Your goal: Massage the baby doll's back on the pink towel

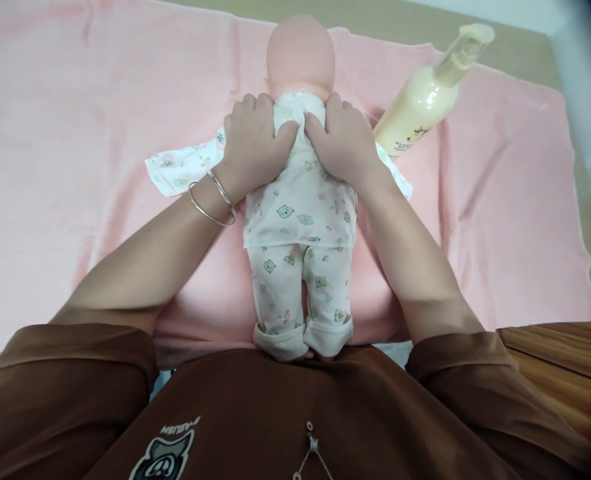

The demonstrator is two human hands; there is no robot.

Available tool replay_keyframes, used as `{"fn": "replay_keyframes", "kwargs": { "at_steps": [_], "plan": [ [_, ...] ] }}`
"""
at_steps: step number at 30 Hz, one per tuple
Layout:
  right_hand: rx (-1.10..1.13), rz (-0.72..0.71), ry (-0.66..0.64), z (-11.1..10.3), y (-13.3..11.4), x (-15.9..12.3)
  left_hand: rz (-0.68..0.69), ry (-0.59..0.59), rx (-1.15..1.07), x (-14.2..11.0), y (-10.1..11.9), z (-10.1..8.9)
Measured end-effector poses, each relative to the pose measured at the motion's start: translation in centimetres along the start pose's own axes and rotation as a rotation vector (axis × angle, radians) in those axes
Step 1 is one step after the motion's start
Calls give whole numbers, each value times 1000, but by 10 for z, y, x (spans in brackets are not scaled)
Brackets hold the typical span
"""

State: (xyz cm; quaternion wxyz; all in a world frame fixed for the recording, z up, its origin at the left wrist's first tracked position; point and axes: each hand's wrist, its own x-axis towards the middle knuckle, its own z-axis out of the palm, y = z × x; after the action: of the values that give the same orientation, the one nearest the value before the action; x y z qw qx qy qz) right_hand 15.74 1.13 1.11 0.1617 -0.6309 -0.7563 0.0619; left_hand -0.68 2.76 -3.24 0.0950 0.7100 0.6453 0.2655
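Observation:
A baby doll (300, 213) in white printed pyjamas lies on a pink towel (75, 133), head away from me and feet at my chest. My left hand (253, 143) rests on the doll's left shoulder, fingers curled over the top and thumb pressed on the chest. My right hand (343, 140) lies on the other shoulder in the same way, thumb pointing inward. Both thumbs nearly meet at the middle of the doll's upper chest. Two thin bangles (213, 200) circle my left wrist.
A cream pump bottle (425, 100) lies tilted on the towel just right of the doll's shoulder. The towel covers most of the surface. A wooden floor (565, 360) shows at the lower right, beyond the towel's edge.

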Motion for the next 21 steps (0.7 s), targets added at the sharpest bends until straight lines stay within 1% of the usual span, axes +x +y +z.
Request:
{"fn": "replay_keyframes", "kwargs": {
  "at_steps": [4,7,10,13,17,21],
  "plan": [
    [5,8,4,2,0,2,21,6,44,-2,5,-2],
    [12,15,-1,2,0,2,-12,-8,44,-5,10,-10],
    [28,24,-24,-1,1,1,10,-50,25,-8,14,-19],
    [45,34,-53,-3,1,1,19,-51,8,-8,13,-23],
    [40,43,-62,-3,-1,1,47,-49,-13,-6,9,-23],
    [69,39,-72,-4,3,1,95,-54,-30,-13,12,-27]
  ]
}}
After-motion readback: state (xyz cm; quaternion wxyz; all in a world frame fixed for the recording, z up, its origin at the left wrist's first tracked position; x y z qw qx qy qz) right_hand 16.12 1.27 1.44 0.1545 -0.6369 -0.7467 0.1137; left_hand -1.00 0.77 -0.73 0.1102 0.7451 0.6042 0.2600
